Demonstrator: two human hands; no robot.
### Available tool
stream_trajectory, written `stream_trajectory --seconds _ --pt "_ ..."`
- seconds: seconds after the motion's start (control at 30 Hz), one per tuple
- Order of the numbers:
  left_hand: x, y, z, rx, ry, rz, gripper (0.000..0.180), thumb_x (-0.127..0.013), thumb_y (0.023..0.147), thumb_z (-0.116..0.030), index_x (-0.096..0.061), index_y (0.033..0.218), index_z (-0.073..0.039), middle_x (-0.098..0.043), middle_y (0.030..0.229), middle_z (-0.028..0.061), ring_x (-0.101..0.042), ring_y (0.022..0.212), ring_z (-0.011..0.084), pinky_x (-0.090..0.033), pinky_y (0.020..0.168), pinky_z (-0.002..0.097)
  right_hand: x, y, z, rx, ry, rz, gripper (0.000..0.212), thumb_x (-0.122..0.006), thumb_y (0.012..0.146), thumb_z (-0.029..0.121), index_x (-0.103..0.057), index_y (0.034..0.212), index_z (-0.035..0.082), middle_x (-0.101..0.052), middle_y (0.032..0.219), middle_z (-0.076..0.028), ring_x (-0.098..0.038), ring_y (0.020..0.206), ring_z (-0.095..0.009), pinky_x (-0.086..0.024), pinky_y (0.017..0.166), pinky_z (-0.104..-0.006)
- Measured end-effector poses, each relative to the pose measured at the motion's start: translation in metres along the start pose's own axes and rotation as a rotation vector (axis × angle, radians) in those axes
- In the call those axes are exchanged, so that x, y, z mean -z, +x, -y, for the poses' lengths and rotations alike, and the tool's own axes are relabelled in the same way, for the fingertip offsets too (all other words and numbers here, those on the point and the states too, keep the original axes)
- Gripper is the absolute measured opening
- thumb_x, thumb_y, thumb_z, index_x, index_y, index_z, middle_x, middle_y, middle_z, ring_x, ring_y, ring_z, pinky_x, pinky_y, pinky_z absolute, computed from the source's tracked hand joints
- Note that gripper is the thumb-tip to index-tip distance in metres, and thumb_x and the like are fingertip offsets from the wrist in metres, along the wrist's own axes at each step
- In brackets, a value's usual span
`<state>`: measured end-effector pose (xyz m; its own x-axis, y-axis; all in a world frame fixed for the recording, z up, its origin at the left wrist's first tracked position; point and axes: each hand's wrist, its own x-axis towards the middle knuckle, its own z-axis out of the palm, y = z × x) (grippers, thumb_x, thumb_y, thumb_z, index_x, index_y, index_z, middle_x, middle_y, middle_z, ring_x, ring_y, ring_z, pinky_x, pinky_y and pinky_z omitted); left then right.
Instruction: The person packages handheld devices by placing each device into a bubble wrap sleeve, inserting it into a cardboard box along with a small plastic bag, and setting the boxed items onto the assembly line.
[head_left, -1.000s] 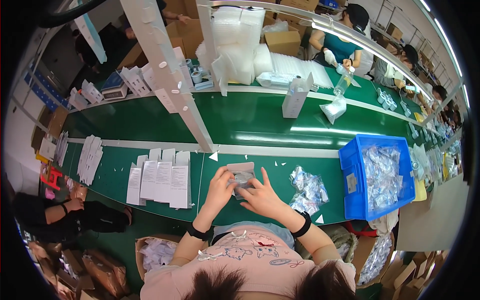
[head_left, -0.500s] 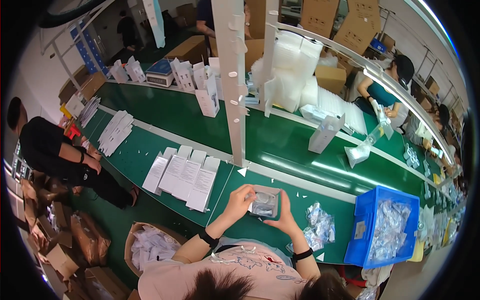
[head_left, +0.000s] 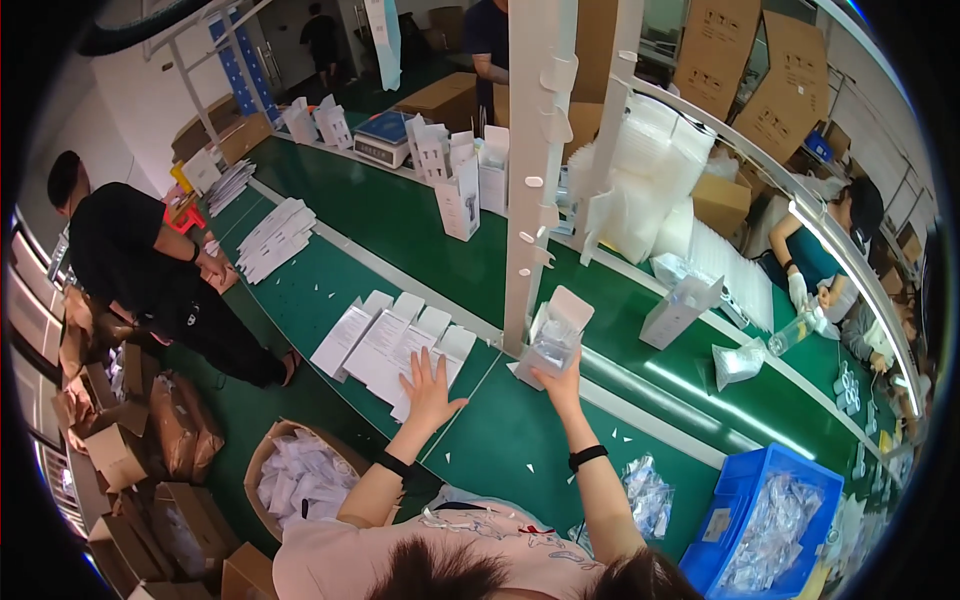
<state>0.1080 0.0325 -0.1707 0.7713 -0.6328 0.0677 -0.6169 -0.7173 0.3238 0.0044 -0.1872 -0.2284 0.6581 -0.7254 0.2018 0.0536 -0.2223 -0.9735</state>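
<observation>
Though blurry inside, an open white box (head_left: 545, 358), perhaps plastic-filled, in clasping right fingers (head_left: 574, 368); left fingers (head_left: 426, 370) splayed near white cartons (head_left: 378, 345).

right grip (head_left: 558, 382): holds white box (head_left: 548, 354) | left grip (head_left: 431, 397): spread over cartons (head_left: 384, 343)

Matt card box (head_left: 572, 304), smooth plastic bin (head_left: 708, 565)
</observation>
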Motion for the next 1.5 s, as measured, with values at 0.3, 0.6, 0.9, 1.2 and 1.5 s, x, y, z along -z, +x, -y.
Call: stream_trajectory --seconds 0.3,0.6,0.9,1.2,1.5 --pt "-0.037 -0.007 0.036 0.006 0.237 0.105 0.089 -0.069 0.063 -0.02 -0.017 0.133 -0.002 -0.006 0.139 0.0235 -0.005 0.13 0.0375 -0.011 0.092 0.0652 0.036 0.006 0.003 0.128 -0.282 0.224 0.102 -0.073 0.054 0.009 -0.011 0.135 0.003 -0.024 0.132 -0.019 -0.021 0.124 -0.036 -0.022 0.101 -0.0393" --pt "-0.046 -0.007 0.028 -0.026 0.359 0.026 0.081 -0.062 0.065 -0.012 -0.019 0.132 -0.002 -0.008 0.139 0.0234 -0.006 0.13 0.0369 -0.011 0.093 0.0645 0.151 0.132 0.01 0.165 -0.517 -0.766 0.09 -0.075 0.059 0.019 -0.023 0.131 0.002 -0.036 0.125 -0.02 -0.034 0.115 -0.035 -0.028 0.096 -0.0398" --pt "-0.044 -0.01 0.026 -0.019 0.342 0.03 0.08 -0.06 0.065 -0.011 -0.018 0.133 -0.002 -0.008 0.139 0.0229 -0.007 0.13 0.0361 -0.011 0.094 0.0638 0.135 0.131 -0.004 0.06 0.007 -0.617 0.052 -0.068 0.071 0.012 -0.046 0.117 0.002 -0.058 0.099 -0.012 -0.056 0.083 -0.019 -0.044 0.076 -0.0305" --pt "-0.045 -0.007 0.028 -0.01 0.354 0.045 0.08 -0.06 0.066 -0.013 -0.018 0.133 -0.002 -0.008 0.139 0.023 -0.006 0.13 0.0359 -0.011 0.094 0.0641 0.147 0.053 0.027 -0.149 0.333 -0.016 0.045 -0.068 0.07 0.012 -0.05 0.111 0.002 -0.058 0.099 -0.005 -0.054 0.09 -0.014 -0.041 0.081 -0.0283" --pt "-0.025 0.009 -0.007 -0.192 -0.385 -0.189 0.085 -0.069 0.067 -0.023 -0.018 0.132 0.0 -0.019 0.135 0.0222 -0.018 0.126 0.0357 -0.02 0.099 0.0497 0.104 0.027 0.017 -0.185 0.533 0.418 0.062 -0.066 0.072 0.024 -0.039 0.124 0.002 -0.048 0.118 -0.007 -0.044 0.109 -0.016 -0.034 0.093 -0.0319"
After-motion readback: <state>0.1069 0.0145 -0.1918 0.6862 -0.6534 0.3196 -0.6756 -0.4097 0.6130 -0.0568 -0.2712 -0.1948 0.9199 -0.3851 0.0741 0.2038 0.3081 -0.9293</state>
